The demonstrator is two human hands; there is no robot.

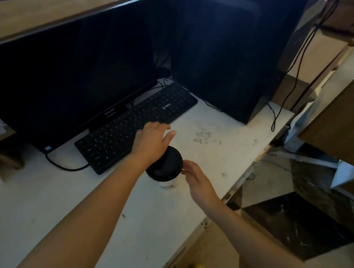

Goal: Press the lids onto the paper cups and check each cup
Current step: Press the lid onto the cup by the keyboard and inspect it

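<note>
A white paper cup [169, 182] stands on the white desk [73, 206] just in front of the keyboard, with a black lid [164, 165] sitting on top of it. My left hand [152, 141] hovers over the far edge of the lid with relaxed, spread fingers pointing right, and its wrist covers the lid's back left rim. My right hand [197, 181] reaches in from the right, its fingertips touching the lid's right rim. Neither hand curls round the cup.
A black keyboard [125, 127] lies behind the cup, under a dark monitor [63, 81]. A black computer tower [224, 55] stands at the right with cables hanging off the desk's right edge [252, 164]. Tiled floor lies below that edge.
</note>
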